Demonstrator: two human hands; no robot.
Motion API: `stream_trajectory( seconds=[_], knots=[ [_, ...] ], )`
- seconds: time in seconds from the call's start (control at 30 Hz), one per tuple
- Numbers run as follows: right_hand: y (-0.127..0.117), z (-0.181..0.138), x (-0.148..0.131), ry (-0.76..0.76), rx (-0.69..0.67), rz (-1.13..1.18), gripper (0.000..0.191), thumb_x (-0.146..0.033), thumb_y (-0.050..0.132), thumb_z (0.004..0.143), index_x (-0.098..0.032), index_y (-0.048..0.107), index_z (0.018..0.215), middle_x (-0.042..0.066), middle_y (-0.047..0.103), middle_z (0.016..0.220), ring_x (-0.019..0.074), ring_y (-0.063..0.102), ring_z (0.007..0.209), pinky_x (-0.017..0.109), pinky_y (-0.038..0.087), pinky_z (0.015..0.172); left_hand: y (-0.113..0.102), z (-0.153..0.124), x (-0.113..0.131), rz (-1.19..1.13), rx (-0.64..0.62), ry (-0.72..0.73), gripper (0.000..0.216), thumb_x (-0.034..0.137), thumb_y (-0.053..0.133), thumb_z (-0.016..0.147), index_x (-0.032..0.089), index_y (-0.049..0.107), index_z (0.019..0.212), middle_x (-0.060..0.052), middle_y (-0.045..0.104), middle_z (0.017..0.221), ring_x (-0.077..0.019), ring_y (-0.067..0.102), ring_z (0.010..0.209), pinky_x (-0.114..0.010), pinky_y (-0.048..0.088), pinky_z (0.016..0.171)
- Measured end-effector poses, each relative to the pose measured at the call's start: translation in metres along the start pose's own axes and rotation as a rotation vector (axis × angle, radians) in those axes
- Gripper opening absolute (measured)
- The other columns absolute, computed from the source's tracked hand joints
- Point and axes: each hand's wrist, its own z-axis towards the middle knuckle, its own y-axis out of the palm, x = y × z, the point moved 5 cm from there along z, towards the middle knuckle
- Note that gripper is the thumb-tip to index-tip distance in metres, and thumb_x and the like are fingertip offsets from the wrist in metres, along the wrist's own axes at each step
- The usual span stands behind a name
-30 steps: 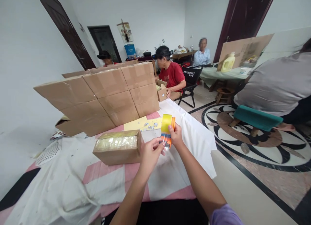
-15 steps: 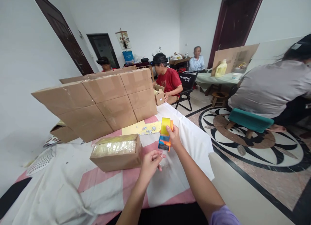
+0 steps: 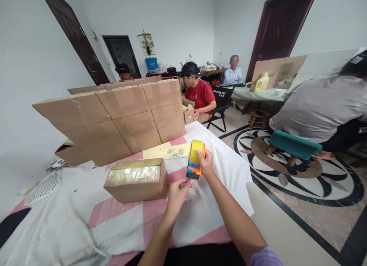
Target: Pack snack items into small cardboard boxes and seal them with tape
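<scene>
My right hand (image 3: pixel 207 164) is wrapped round an orange and blue tape dispenser (image 3: pixel 195 166) that carries a roll of yellowish tape (image 3: pixel 196 148). Just below its dark cutter end, my left hand (image 3: pixel 178 193) has thumb and fingers pinched together. Whatever lies in that pinch is too small to make out. To the left of both hands, a cardboard box (image 3: pixel 134 191) rests on the cloth, its front side closed and clear-wrapped yellowish packs (image 3: pixel 133 174) showing at its top opening.
A wall of stacked cardboard boxes (image 3: pixel 134 124) stands at the back of the cloth-covered table (image 3: pixel 120 224). Before it lies a yellow sheet (image 3: pixel 155 152) with small grey pieces. A person in red (image 3: pixel 199 93) sits beyond the table; another in grey (image 3: pixel 318 105) is at right.
My left fingers have come together and moved up to the dispenser's cutter end. The right hand still grips the dispenser, almost in place. The view has shifted slightly.
</scene>
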Motion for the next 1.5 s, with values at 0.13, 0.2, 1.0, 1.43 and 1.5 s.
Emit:
stream_trajectory(
  seconds=[0.13, 0.2, 1.0, 1.43, 1.5],
  knots=[
    [0.001, -0.001, 0.004, 0.050, 0.025, 0.011, 0.053, -0.073, 0.061, 0.082, -0.021, 0.060, 0.073, 0.001, 0.061, 0.061, 0.0180, 0.059, 0.056, 0.029, 0.051, 0.051, -0.001, -0.001, -0.007, 0.011, -0.012, -0.018, 0.052, 0.062, 0.075, 0.069, 0.014, 0.077, 0.089, -0.009, 0.076, 0.075, -0.0106, 0.050, 0.046, -0.020, 0.029, 0.037],
    [0.000, -0.001, 0.006, 0.062, 0.067, -0.017, 0.057, -0.077, 0.055, 0.083, -0.021, 0.058, 0.070, 0.000, 0.059, 0.058, 0.0183, 0.059, 0.055, 0.029, 0.050, 0.049, -0.001, -0.002, -0.009, 0.021, -0.010, -0.008, 0.054, 0.064, 0.075, 0.069, 0.014, 0.077, 0.090, -0.008, 0.075, 0.075, -0.0119, 0.052, 0.047, -0.020, 0.029, 0.036],
    [-0.001, 0.006, -0.002, 0.108, 0.184, 0.194, 0.053, -0.071, 0.063, 0.081, -0.018, 0.067, 0.073, 0.003, 0.069, 0.063, 0.0186, 0.065, 0.057, 0.028, 0.053, 0.056, -0.006, -0.042, -0.031, 0.123, -0.019, 0.019, 0.035, 0.050, 0.065, 0.084, 0.020, 0.076, 0.099, -0.011, 0.079, 0.098, -0.0244, 0.073, 0.075, -0.027, 0.048, 0.050],
    [0.013, -0.001, -0.019, 0.102, 0.020, 0.174, 0.071, -0.073, 0.043, 0.092, -0.016, 0.071, 0.062, 0.009, 0.070, 0.057, 0.0210, 0.067, 0.054, 0.031, 0.057, 0.059, -0.051, -0.055, 0.025, 0.404, -0.108, -0.030, 0.057, 0.044, 0.066, 0.086, 0.017, 0.059, 0.136, -0.009, 0.078, 0.100, -0.0160, 0.065, 0.058, -0.027, 0.050, 0.050],
    [0.015, -0.002, -0.020, 0.102, -0.016, 0.159, 0.072, -0.072, 0.041, 0.093, -0.015, 0.073, 0.062, 0.010, 0.070, 0.057, 0.0214, 0.067, 0.054, 0.032, 0.056, 0.059, -0.056, -0.046, 0.069, 0.504, 0.018, 0.174, 0.040, 0.044, 0.065, 0.087, 0.021, 0.069, 0.121, -0.008, 0.078, 0.104, -0.0203, 0.072, 0.077, -0.031, 0.057, 0.067]
  ],
)
